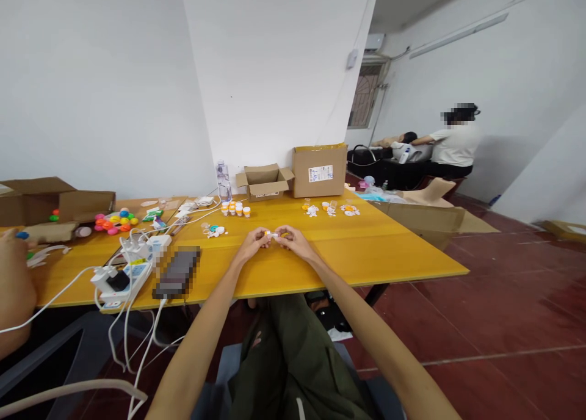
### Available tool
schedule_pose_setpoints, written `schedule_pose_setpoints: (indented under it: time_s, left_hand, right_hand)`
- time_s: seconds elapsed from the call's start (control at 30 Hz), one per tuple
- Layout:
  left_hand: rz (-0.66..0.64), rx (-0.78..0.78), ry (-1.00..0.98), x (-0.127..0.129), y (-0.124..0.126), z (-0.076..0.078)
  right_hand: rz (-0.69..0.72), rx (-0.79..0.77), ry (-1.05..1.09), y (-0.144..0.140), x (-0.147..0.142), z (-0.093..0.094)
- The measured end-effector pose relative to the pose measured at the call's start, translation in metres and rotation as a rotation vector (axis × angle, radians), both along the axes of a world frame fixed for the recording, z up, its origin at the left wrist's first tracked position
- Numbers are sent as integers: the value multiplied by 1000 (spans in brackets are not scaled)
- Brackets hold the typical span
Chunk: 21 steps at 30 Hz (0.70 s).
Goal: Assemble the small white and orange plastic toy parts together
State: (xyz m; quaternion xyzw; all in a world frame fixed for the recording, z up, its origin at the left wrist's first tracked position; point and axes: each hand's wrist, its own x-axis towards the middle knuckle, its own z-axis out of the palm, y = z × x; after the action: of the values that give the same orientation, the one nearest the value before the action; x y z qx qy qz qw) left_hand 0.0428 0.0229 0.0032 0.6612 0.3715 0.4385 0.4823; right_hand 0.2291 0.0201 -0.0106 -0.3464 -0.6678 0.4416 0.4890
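Observation:
Above the yellow table (361,249), my left hand (253,245) and my right hand (296,243) meet with fingers pinched on a small orange-and-white plastic piece (271,234). My fingers cover much of it, so its exact kind is unclear. Behind my left hand stands a cluster of small orange bottles with white caps (235,209). To the left lies a little pile of white and green pieces (215,230). Toward the back right are piles of small white and orange parts (350,210), with clear cups among them.
At the back are an open carton (265,184), a taller box (319,171) and a water bottle (223,181). On the left lie a power strip (132,273) with trailing cables, a phone (177,272) and colourful balls (116,221). A person (458,142) sits far right; another's arm (16,286) shows at left.

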Motion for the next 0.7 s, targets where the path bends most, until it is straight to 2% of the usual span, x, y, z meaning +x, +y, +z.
schedule_pose_setpoints:
  time_s: [0.7]
  left_hand:
    - [-4,11,8,0,-1,0]
  right_hand:
    - [-8,-13,0,-5,-2,5]
